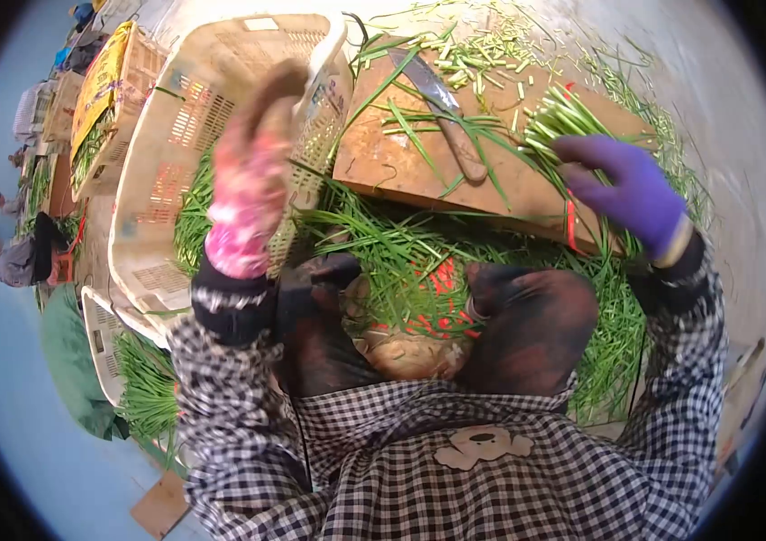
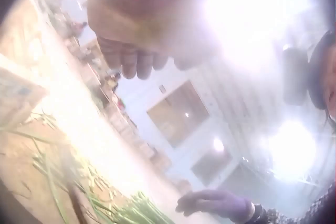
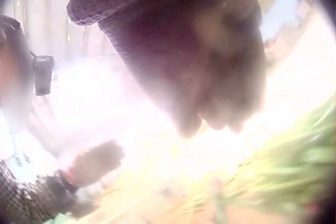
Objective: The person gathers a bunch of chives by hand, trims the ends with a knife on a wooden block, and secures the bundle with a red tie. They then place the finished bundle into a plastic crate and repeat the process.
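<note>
My left hand (image 1: pixel 252 180), in a pink patterned glove and blurred, is raised over the right side of a white plastic basket (image 1: pixel 144 180); nothing shows in it. Its fingers (image 2: pixel 144 65) hang loosely in the left wrist view. Over the board's right side, my purple-gloved right hand (image 1: pixel 622 185) has its fingers extended beside a bundle of green stalks (image 1: pixel 572 122) with red ties. In the right wrist view its fingers (image 3: pixel 226 113) are relaxed and apart from the stalks. A knife (image 1: pixel 455 135) with a wooden handle lies across the wooden board (image 1: pixel 374 144) among loose stalks.
Cut stalk pieces (image 1: pixel 500 45) are scattered beyond the board. A heap of long green leaves (image 1: pixel 392 243) lies between my knees, with red strips (image 1: pixel 442 275) among it. Another basket (image 1: pixel 104 352) of greens stands at left. A person (image 1: pixel 27 257) sits farther off.
</note>
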Demonstrator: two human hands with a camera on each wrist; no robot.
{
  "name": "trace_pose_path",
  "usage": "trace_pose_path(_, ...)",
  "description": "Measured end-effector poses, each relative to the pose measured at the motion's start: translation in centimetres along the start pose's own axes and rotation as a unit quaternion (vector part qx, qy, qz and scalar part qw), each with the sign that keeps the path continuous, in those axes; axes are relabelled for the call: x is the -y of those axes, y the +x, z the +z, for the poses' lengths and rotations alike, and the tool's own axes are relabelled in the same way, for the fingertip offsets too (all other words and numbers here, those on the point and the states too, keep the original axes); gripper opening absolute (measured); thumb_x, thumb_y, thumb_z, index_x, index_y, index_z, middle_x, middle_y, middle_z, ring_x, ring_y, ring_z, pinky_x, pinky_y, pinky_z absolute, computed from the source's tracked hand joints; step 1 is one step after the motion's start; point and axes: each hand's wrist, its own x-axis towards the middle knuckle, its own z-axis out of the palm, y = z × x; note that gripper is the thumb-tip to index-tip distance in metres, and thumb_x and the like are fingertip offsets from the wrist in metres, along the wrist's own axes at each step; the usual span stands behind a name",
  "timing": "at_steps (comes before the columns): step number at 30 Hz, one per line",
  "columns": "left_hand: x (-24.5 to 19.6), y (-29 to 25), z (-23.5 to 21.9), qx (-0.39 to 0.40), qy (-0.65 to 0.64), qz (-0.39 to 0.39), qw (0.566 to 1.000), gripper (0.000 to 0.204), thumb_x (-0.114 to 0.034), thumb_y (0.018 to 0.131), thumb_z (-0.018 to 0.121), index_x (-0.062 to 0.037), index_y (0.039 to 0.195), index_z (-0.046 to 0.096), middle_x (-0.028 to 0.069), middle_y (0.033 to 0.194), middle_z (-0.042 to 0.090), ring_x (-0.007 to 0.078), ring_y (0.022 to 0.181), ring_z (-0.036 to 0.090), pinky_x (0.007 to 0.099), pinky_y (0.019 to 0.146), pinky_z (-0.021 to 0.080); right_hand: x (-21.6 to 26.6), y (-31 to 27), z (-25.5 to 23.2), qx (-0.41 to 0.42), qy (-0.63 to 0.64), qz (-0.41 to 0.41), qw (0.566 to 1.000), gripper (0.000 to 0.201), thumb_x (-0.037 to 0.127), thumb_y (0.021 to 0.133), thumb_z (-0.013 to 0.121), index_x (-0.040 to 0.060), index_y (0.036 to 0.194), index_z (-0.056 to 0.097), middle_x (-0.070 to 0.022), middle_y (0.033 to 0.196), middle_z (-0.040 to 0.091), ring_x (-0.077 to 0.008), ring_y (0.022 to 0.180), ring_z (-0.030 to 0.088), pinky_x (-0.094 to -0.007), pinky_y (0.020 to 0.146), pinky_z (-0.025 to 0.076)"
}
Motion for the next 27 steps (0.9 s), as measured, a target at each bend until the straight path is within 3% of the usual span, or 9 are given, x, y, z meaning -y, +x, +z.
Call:
trace_pose_path(2,-0.5,-2.9,-1.0,-0.089,-0.033,-0.072,0.993,0.062,-0.046,0.089,0.045,0.0027,0.127,0.04,0.0208,0.122,0.05,0.0283,0.113,0.05,0.0378,0.1,0.038,4.1,3.1,4.4,0.211,0.127,0.028,0.969,0.045,0.028,0.082,0.062,0.0005,0.116,0.055,-0.0146,0.103,0.062,-0.0215,0.099,0.059,-0.0301,0.086,0.044)
trace_pose_path(3,-0.2,-4.1,-0.8,-0.172,-0.085,-0.118,0.974,0.062,-0.046,0.09,0.045,0.0039,0.126,0.04,0.0209,0.121,0.05,0.0285,0.113,0.05,0.0375,0.099,0.038,4.0,4.9,8.4,0.275,0.049,-0.078,0.957,0.058,0.038,0.081,0.06,-0.0005,0.123,0.048,-0.0192,0.109,0.059,-0.0259,0.105,0.056,-0.0329,0.089,0.043)
trace_pose_path(6,3.5,-8.5,0.1,-0.299,-0.204,-0.14,0.922,0.06,-0.042,0.091,0.044,0.0061,0.126,0.038,0.0205,0.119,0.052,0.0276,0.11,0.052,0.0351,0.094,0.04,5.1,8.3,20.2,0.401,-0.103,0.011,0.91,0.09,0.055,0.065,0.066,-0.0024,0.129,0.038,-0.0257,0.114,0.054,-0.0339,0.108,0.052,-0.0374,0.091,0.042)
trace_pose_path(7,3.8,-8.6,-0.4,-0.325,-0.252,-0.254,0.876,0.056,-0.038,0.092,0.045,0.0054,0.127,0.037,0.0191,0.117,0.053,0.0257,0.106,0.054,0.0332,0.089,0.042,3.4,8.9,24.6,0.344,-0.123,0.004,0.931,0.096,0.056,0.061,0.069,-0.0035,0.129,0.036,-0.026,0.112,0.054,-0.035,0.105,0.053,-0.0381,0.089,0.043)
trace_pose_path(12,3.1,-8.8,-1.3,-0.283,-0.255,-0.29,0.878,0.053,-0.035,0.093,0.042,0.0073,0.125,0.038,0.0165,0.108,0.057,0.0217,0.096,0.057,0.0314,0.084,0.045,1.0,11.2,37.4,0.144,-0.071,0.088,0.983,0.094,0.054,0.053,0.073,-0.005,0.119,0.043,-0.0269,0.102,0.056,-0.0357,0.095,0.057,-0.0395,0.082,0.046)
trace_pose_path(15,1.9,-8.6,-0.8,-0.206,-0.249,-0.288,0.902,0.059,-0.042,0.091,0.045,0.0067,0.124,0.04,0.0175,0.109,0.056,0.0234,0.097,0.057,0.0325,0.087,0.043,-0.8,12.8,45.4,0.152,-0.117,0.148,0.97,0.081,0.052,0.057,0.072,-0.0022,0.114,0.05,-0.025,0.103,0.057,-0.0335,0.093,0.058,-0.0382,0.081,0.047)
trace_pose_path(18,1.9,-9.0,-1.0,-0.185,-0.252,-0.31,0.898,0.059,-0.041,0.087,0.052,0.0067,0.121,0.044,0.0175,0.103,0.059,0.0244,0.091,0.059,0.034,0.084,0.045,-6.4,13.1,55.3,0.02,0.128,0.127,0.983,0.073,0.049,0.064,0.068,0.0017,0.116,0.051,-0.0243,0.112,0.054,-0.0332,0.098,0.057,-0.0389,0.085,0.045)
trace_pose_path(26,2.5,-9.3,-2.6,-0.24,-0.367,-0.257,0.861,0.046,-0.033,0.091,0.048,0.0059,0.116,0.047,0.0141,0.096,0.06,0.0149,0.077,0.054,0.0255,0.071,0.044,-2.3,15.1,37.9,0.312,-0.052,0.032,0.948,0.046,0.039,0.075,0.057,0.0024,0.104,0.059,-0.0174,0.097,0.062,-0.0304,0.086,0.06,-0.0403,0.076,0.045)
trace_pose_path(27,2.3,-9.3,-2.7,-0.245,-0.354,-0.288,0.856,0.049,-0.036,0.09,0.048,0.0053,0.117,0.046,0.013,0.095,0.06,0.0161,0.078,0.056,0.0275,0.075,0.046,-2.9,14.7,38.1,0.301,0.052,0.126,0.944,0.045,0.037,0.076,0.052,0.0023,0.105,0.058,-0.0176,0.094,0.063,-0.0306,0.084,0.059,-0.0406,0.075,0.044)
